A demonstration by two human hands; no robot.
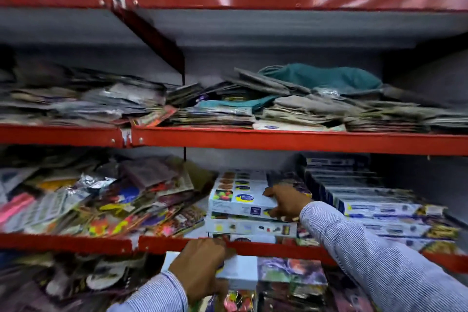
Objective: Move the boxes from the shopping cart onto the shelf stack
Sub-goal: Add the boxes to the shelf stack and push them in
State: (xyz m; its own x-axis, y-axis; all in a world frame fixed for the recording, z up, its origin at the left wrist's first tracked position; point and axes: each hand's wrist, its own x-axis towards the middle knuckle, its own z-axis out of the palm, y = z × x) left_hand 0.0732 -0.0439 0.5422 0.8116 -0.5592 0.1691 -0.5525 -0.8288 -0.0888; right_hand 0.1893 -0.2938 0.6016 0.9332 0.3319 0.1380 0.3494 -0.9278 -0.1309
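Note:
A stack of flat white boxes with fruit pictures sits on the lower red shelf (278,248). My right hand (286,201) grips the right end of the top box (240,197) of that stack, fingers curled around its edge. My left hand (200,266) is lower, in front of the shelf rim, holding a second white box (243,273) with a colourful printed side. Both sleeves are striped. The picture is blurred by motion. No shopping cart shows.
Loose colourful packets (101,205) crowd the shelf left of the stack. Rows of blue-and-white boxes (374,205) stand to its right. The shelf above (278,139) holds flat paper packets and a teal cloth (326,76). More packets lie below.

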